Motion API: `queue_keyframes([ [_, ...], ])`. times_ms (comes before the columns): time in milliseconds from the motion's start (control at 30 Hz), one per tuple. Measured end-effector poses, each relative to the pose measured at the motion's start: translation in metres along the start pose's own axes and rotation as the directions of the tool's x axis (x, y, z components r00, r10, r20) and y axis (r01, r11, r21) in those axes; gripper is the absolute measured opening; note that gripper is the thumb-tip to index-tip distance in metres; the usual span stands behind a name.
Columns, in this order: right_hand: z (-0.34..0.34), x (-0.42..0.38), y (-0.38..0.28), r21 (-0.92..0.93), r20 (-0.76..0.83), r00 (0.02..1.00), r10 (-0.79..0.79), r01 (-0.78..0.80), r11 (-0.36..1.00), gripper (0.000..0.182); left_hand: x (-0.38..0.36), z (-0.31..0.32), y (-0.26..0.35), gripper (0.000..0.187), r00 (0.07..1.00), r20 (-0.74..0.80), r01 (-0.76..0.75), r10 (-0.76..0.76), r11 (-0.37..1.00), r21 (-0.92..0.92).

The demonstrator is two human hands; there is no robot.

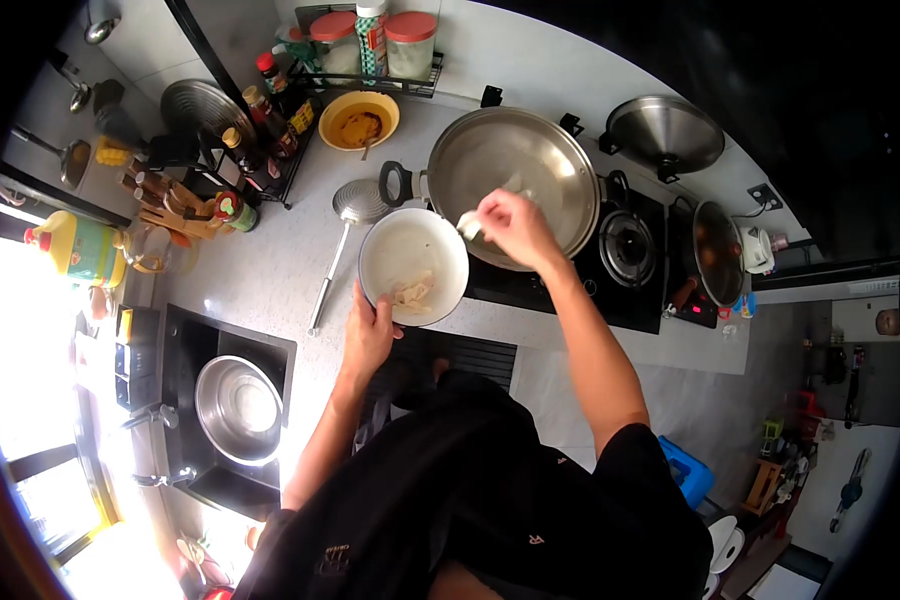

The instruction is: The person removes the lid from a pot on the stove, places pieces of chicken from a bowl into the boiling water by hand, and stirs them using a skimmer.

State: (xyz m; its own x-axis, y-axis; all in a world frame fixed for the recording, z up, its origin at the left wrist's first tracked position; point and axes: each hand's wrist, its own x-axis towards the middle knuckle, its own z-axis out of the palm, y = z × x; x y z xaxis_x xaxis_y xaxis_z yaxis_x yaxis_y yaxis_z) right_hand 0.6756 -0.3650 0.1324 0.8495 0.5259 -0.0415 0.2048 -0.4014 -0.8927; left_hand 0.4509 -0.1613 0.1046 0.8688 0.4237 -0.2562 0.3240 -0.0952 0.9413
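Observation:
My left hand (371, 335) grips the lower rim of a white bowl (405, 240) and holds it tilted beside the stove. Several pale, thin food pieces (413, 292) lie in the bottom of the bowl. Between the fingertips of my right hand (515, 228) is a pale piece of food (468, 225), pinched just past the bowl's right rim. That hand reaches over the near edge of a wide steel pot (470, 150) on the cooktop. Something pale shows inside the pot behind my fingers; its kind I cannot make out.
A skimmer (358, 203) lies left of the bowl. Behind it stands a yellow bowl (358, 121) of sauce with a utensil in it. A black sink (285, 350) at left holds a steel basin (210, 400). A second burner (628, 248) and a lidded pan (718, 255) are at right.

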Motion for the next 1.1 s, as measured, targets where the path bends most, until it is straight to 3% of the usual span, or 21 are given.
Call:
queue_keyframes([
  [100,-0.022,0.04,0.043,-0.374,-0.179,0.982,-0.051,-0.021,0.927,0.01,0.003,-0.002,0.001,0.045,1.0,0.001,0.012,-0.012,1.0,-0.015],
  [200,-0.025,0.07,0.075,-0.433,-0.221,0.969,0.115,-0.203,0.878,0.009,0.007,0.0,0.002,0.041,1.0,0.0,0.008,-0.008,0.999,-0.049],
  [333,-0.024,0.093,0.095,-0.505,-0.228,0.971,0.072,-0.181,0.844,0.008,0.01,0.002,0.001,0.039,1.0,-0.023,0.009,-0.011,0.998,-0.07],
  [367,-0.025,0.094,0.098,-0.48,-0.221,0.975,-0.026,-0.086,0.873,0.009,0.009,0.0,0.001,0.04,0.999,-0.034,0.017,-0.019,0.998,-0.055],
  [400,-0.022,0.096,0.097,-0.57,-0.28,0.921,-0.271,0.068,0.819,0.011,0.009,-0.001,0.001,0.041,0.999,-0.039,0.029,-0.031,0.998,-0.048],
  [467,-0.011,0.069,0.011,-0.476,-0.246,0.925,-0.29,0.146,0.867,0.016,0.01,-0.001,0.003,0.045,0.998,-0.04,0.042,-0.044,0.998,-0.044],
  [533,0.018,0.028,-0.046,-0.146,-0.024,0.998,-0.064,0.06,0.987,0.02,0.012,-0.001,-0.002,0.051,0.998,-0.039,0.047,-0.047,0.999,-0.018],
  [600,0.043,0.001,-0.047,-0.286,0.259,0.923,-0.286,0.356,0.89,0.025,0.012,0.0,0.004,0.053,0.998,-0.028,0.049,-0.05,0.998,-0.026],
  [667,0.062,-0.014,-0.026,-0.557,0.316,0.853,-0.416,0.522,0.646,0.031,0.01,-0.001,0.007,0.055,0.999,-0.019,0.03,-0.031,0.999,-0.039],
  [700,0.063,-0.02,-0.032,-0.63,0.373,0.871,-0.321,0.491,0.601,0.033,0.009,-0.001,0.01,0.055,1.0,-0.019,0.02,-0.021,0.999,-0.037],
  [900,0.076,-0.038,-0.03,-0.634,0.37,0.9,-0.231,0.427,0.645,0.024,-0.002,-0.003,0.013,0.047,1.0,-0.005,-0.004,0.004,1.0,-0.023],
  [1100,0.078,-0.05,-0.03,-0.493,0.368,0.909,-0.197,0.37,0.787,0.02,-0.008,-0.006,0.009,0.044,1.0,-0.005,-0.011,0.011,0.999,-0.042],
])
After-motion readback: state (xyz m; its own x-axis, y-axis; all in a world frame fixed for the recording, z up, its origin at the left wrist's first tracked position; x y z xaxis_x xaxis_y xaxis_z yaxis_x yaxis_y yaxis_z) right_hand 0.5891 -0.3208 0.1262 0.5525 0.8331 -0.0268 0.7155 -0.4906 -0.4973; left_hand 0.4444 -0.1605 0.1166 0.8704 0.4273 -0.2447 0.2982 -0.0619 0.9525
